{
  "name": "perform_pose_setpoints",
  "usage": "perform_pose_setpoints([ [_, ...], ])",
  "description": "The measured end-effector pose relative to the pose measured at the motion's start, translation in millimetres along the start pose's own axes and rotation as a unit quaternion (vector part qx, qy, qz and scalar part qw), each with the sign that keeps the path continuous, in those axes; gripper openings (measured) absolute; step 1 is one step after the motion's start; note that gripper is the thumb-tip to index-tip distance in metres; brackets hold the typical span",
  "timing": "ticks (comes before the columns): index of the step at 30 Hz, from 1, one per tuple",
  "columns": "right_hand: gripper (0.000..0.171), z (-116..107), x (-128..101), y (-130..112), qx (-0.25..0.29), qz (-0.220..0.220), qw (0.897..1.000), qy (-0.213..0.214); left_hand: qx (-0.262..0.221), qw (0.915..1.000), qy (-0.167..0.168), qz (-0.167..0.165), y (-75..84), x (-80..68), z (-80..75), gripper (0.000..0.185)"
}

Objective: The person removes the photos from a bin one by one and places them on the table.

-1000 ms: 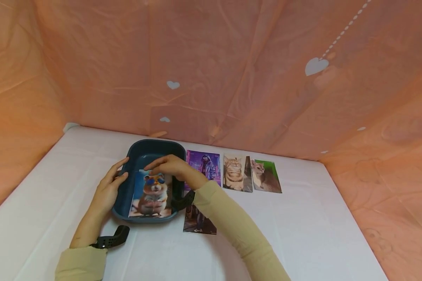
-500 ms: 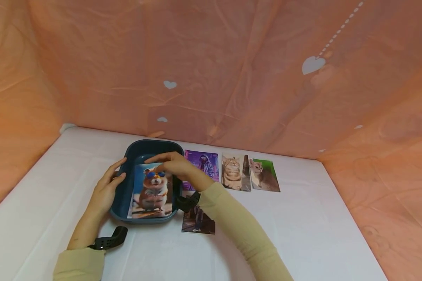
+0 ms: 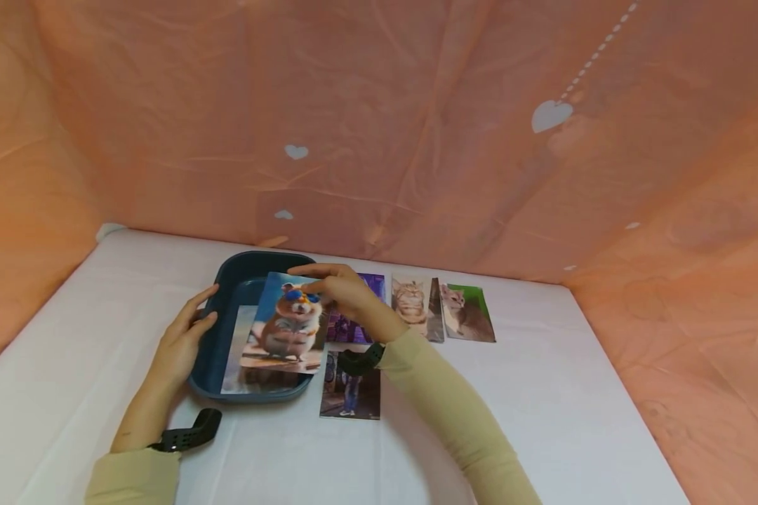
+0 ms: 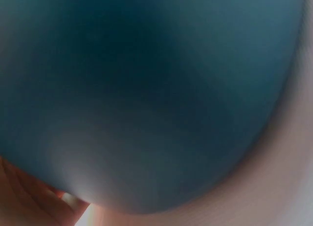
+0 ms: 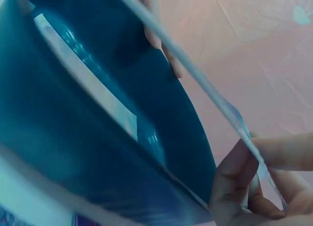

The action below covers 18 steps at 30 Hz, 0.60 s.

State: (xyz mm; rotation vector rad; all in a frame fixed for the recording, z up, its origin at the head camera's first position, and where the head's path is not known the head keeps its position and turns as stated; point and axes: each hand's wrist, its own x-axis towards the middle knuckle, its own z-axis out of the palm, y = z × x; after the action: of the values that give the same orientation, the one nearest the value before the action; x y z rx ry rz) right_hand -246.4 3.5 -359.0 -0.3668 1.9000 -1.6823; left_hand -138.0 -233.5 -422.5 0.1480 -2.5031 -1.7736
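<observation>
My right hand (image 3: pixel 314 279) pinches the top edge of a photo of a hamster in sunglasses (image 3: pixel 287 326) and holds it tilted above a dark blue tray (image 3: pixel 210 344). In the right wrist view the hamster photo (image 5: pixel 195 75) shows edge-on, pinched between thumb and fingers (image 5: pixel 274 152). Another photo (image 3: pixel 236 365) lies flat inside the tray. My left hand (image 3: pixel 186 337) rests with straight fingers against the tray's left rim. The left wrist view shows only the blurred blue tray wall (image 4: pixel 146 89).
To the right of the tray, photos lie on the white table (image 3: pixel 543 393): a purple one (image 3: pixel 344 328) partly behind my hand, a tabby cat (image 3: pixel 412 307), a cat on green (image 3: pixel 469 315) and a dark one (image 3: pixel 350 394) nearer me. Pink sheeting (image 3: pixel 417 126) walls the back and sides.
My right hand has lifted the hamster photo out of the tray, up and to the right, uncovering another photo beneath it. The left hand has stayed on the rim.
</observation>
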Motion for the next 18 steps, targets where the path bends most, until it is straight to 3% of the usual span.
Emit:
perform_pose_setpoints([
  [5,0.038,-12,-10,2,-0.014,-0.014,1.0,0.003,-0.001,1.0,-0.001,0.007,-0.3,1.0,-0.9,0.052],
  [18,0.038,-41,-37,15,-0.035,0.001,0.999,0.007,0.002,0.9999,0.001,0.016,-2.3,1.5,-10.9,0.052],
])
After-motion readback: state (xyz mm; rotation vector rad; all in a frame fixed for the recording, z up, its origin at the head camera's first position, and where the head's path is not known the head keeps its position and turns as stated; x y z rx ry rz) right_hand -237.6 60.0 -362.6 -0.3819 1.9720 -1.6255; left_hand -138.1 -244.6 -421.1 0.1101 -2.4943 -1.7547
